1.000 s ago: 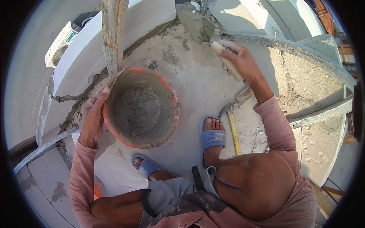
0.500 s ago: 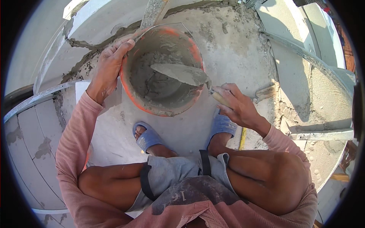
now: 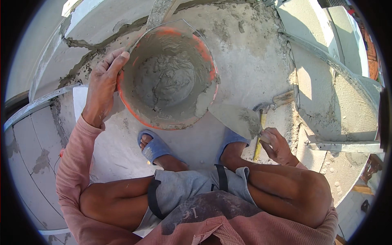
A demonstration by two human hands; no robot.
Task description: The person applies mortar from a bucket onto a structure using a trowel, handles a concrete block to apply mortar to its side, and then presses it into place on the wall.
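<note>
An orange bucket (image 3: 126,107) coated in grey mortar stands on the floor in front of me. Wet mortar (image 3: 173,79) lies inside it, with a swirled surface. My left hand (image 3: 105,79) grips the bucket's left rim, thumb over the edge. In my right hand (image 3: 278,146) is the handle of a trowel (image 3: 234,119), its fingers closed round it. The mortar-smeared blade points left, its tip close to the bucket's lower right side and its flat over my right sandal.
Blue sandals (image 3: 156,148) are on my feet just below the bucket. A hammer (image 3: 281,99) and a yellow strip (image 3: 259,149) lie at the right. White block walls (image 3: 312,73) with metal edging enclose both sides. A mortar-caked post (image 3: 159,13) stands behind the bucket.
The trowel has come out of the bucket and moved down to the right, its blade now outside the rim. The bucket and my left hand have shifted slightly left.
</note>
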